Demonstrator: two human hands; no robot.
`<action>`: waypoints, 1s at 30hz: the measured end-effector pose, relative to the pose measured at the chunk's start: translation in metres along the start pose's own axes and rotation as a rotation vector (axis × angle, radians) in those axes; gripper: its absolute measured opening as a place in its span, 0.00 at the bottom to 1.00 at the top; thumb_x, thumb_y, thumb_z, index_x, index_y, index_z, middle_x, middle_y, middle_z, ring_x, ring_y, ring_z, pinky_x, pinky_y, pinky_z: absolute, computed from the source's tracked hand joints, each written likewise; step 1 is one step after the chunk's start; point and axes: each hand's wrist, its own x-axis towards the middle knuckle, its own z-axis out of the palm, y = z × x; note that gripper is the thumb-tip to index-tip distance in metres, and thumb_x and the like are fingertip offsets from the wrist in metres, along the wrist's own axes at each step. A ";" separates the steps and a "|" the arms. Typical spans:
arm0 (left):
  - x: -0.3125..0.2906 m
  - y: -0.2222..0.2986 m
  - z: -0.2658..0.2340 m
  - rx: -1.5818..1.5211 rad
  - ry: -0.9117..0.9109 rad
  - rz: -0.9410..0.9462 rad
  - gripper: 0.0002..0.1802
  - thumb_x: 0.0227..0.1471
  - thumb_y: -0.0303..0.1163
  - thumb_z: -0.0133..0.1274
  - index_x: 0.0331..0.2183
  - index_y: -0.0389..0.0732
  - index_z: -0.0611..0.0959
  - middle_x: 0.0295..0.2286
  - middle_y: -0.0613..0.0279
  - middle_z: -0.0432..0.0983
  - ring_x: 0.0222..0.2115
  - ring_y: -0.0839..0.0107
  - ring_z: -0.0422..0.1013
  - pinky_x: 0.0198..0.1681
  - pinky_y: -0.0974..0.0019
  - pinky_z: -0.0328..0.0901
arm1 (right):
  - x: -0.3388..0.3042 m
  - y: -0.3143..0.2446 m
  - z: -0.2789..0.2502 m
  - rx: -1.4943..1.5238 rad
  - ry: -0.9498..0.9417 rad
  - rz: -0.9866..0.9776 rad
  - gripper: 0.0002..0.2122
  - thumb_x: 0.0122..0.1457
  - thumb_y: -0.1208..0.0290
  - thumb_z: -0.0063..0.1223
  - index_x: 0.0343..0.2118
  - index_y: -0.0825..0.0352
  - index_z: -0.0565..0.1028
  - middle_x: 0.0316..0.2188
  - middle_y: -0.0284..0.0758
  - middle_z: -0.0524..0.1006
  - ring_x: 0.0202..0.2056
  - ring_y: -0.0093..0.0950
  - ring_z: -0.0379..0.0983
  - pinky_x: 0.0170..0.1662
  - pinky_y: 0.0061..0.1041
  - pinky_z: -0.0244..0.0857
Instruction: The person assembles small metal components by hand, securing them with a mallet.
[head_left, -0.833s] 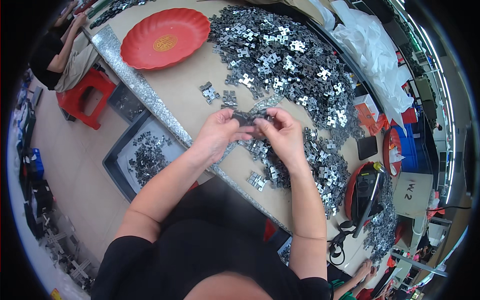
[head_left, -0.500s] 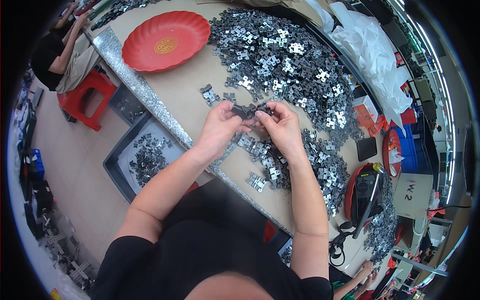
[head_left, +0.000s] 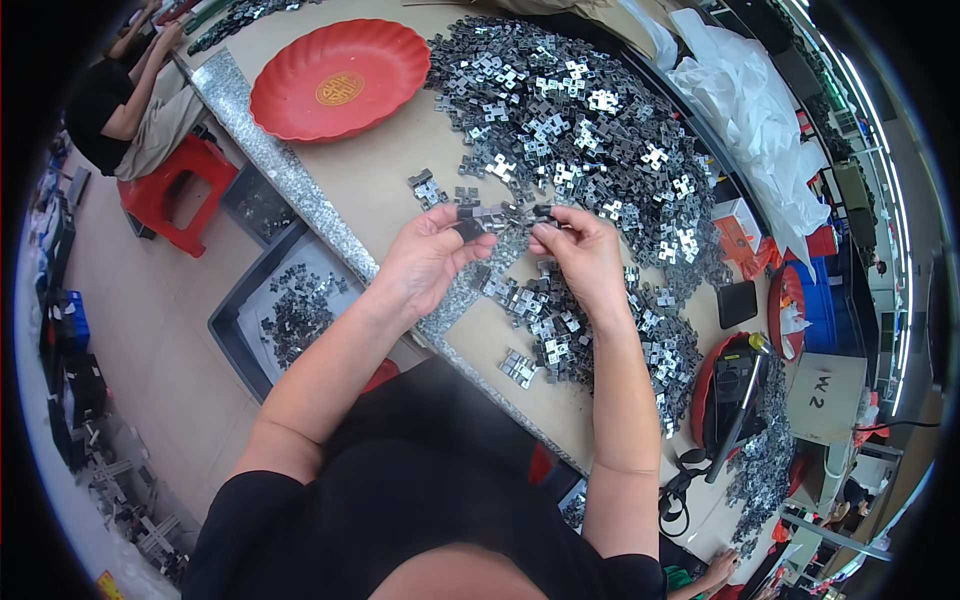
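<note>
My left hand (head_left: 428,258) and my right hand (head_left: 580,255) meet above the tan table (head_left: 385,180), both pinching a short row of small grey metal clips (head_left: 500,217) held between the fingertips. Just beyond the hands spreads a large heap of shiny metal clips (head_left: 570,110). More clips (head_left: 560,330) lie under and beside my right wrist, and a small stacked bundle (head_left: 518,367) sits near the table's front edge. Two little stacks (head_left: 427,187) lie left of the hands.
A red plastic plate (head_left: 340,75) stands at the far left of the table. Below the edge, a dark tray (head_left: 290,310) on the floor holds clips. A seated person (head_left: 125,100) is by a red stool (head_left: 175,190). White bags (head_left: 745,110) and red bins (head_left: 730,400) lie right.
My hands have shifted slightly and drawn a little apart, stretching the row of clips between them; the left hand sits a bit lower and further left than before.
</note>
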 end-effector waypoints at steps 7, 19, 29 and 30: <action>-0.014 -0.008 0.011 -0.026 -0.101 -0.096 0.12 0.44 0.16 0.42 0.35 0.32 0.72 0.33 0.55 0.72 0.31 0.68 0.71 0.36 0.67 0.67 | -0.041 -0.001 0.009 0.324 -0.077 0.044 0.09 0.52 0.81 0.50 0.36 0.74 0.66 0.27 0.39 0.74 0.25 0.24 0.74 0.22 0.15 0.68; -0.023 -0.018 0.017 0.062 0.013 -0.062 0.08 0.50 0.24 0.43 0.33 0.34 0.75 0.31 0.57 0.75 0.30 0.72 0.71 0.31 0.71 0.65 | -0.057 0.005 0.011 0.333 -0.040 0.046 0.13 0.52 0.81 0.50 0.40 0.77 0.66 0.28 0.41 0.74 0.26 0.25 0.74 0.27 0.17 0.70; -0.025 -0.024 0.016 0.175 -0.087 0.051 0.08 0.49 0.24 0.45 0.32 0.35 0.77 0.28 0.62 0.75 0.27 0.78 0.68 0.32 0.74 0.62 | -0.054 0.011 0.008 0.396 -0.070 0.096 0.11 0.51 0.81 0.50 0.38 0.75 0.68 0.27 0.41 0.75 0.25 0.26 0.74 0.27 0.18 0.71; -0.025 -0.024 0.015 0.209 -0.128 0.095 0.08 0.48 0.23 0.46 0.32 0.35 0.78 0.28 0.64 0.75 0.26 0.79 0.68 0.32 0.75 0.62 | -0.054 0.012 0.008 0.454 -0.071 0.092 0.09 0.51 0.81 0.50 0.36 0.74 0.69 0.26 0.40 0.75 0.24 0.25 0.74 0.26 0.18 0.71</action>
